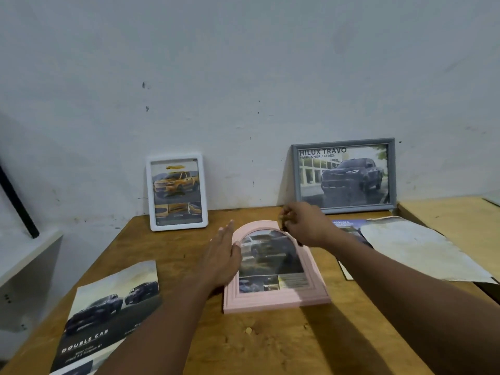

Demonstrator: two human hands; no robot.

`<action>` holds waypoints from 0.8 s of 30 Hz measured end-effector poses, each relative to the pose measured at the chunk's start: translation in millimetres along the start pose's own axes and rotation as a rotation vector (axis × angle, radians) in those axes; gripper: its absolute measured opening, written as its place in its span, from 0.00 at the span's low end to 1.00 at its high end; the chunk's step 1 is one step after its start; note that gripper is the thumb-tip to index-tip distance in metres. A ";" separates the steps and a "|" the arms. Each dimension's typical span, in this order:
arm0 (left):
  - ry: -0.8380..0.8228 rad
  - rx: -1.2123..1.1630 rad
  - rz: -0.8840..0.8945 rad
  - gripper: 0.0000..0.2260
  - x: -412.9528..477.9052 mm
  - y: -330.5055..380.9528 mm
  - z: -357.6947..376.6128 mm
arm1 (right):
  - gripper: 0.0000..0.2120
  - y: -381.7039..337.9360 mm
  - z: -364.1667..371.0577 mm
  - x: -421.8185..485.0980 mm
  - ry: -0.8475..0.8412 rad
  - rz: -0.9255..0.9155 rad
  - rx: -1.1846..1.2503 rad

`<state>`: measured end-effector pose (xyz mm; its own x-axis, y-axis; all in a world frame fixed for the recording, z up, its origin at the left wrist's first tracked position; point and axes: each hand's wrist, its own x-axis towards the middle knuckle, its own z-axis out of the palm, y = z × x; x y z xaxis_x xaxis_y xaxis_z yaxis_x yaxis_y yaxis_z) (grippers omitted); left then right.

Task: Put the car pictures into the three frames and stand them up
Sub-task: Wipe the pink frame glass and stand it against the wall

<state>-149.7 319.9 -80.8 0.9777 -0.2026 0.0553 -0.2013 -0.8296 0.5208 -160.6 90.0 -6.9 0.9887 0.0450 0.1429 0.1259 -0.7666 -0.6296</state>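
Note:
A pink arched frame (273, 299) with a car picture in it lies face up on the wooden table (270, 345). My left hand (221, 255) rests along its left edge, fingers straight. My right hand (305, 226) hovers at the frame's top right, fingers curled; whether it holds anything is unclear. A white frame (177, 192) with a yellow truck picture stands against the wall at back left. A grey frame (345, 175) with a dark truck picture stands at back right.
A loose "Double Cab" brochure sheet (108, 312) lies at the table's front left. More printed pages (349, 228) and a worn white sheet (422, 250) lie at the right. A second wooden surface (457, 220) adjoins on the right; a white shelf (24, 255) stands left.

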 end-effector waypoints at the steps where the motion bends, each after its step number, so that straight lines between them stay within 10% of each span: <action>1: 0.008 0.002 0.005 0.28 5.4 -2.9 2.3 | 0.10 -4.6 11.6 10.1 0.017 -0.041 0.003; 13: -0.025 0.048 0.139 0.33 12.8 -12.3 13.1 | 0.11 6.9 92.2 30.7 -0.125 -0.352 -0.427; 24: -0.003 0.021 0.075 0.29 9.8 -4.1 10.8 | 0.12 8.1 80.8 -2.3 0.065 -0.035 -0.518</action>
<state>-139.9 315.7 -91.5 0.9595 -0.2664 0.0911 -0.2756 -0.8225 0.4975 -155.2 135.5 -74.0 0.9755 0.0492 0.2143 0.0858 -0.9825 -0.1653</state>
